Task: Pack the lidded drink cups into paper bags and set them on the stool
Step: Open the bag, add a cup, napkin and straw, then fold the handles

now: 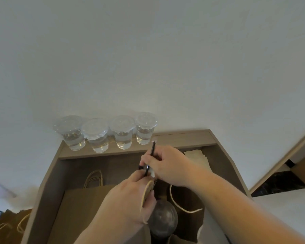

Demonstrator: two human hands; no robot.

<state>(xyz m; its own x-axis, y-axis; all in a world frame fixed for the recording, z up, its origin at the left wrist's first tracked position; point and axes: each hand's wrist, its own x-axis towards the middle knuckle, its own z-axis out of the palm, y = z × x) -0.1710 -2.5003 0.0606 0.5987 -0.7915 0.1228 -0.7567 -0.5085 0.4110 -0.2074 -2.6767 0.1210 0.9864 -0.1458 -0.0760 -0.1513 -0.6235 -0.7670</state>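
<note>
Head view: grey-brown wooden desk with a raised back ledge. An open brown paper bag stands at the near edge, and the clear domed lid of one cup shows inside its mouth, directly under both hands. Left hand has its fingers curled round the bag's near twine handle. Right hand pinches a thin black pen, tip down, against a small white scrap, probably a label. Four clear plastic lidded cups, part-filled with clear liquid, stand upright in a row on the back ledge, beyond the hands and up-left. The rightmost cup is just past the pen's top end, so the right hand is nearer. The pen is likely to need putting down first. Folded white paper lies right of the hands, and more brown bags sit lower left, off the desk. Can't make out a stool.
</note>
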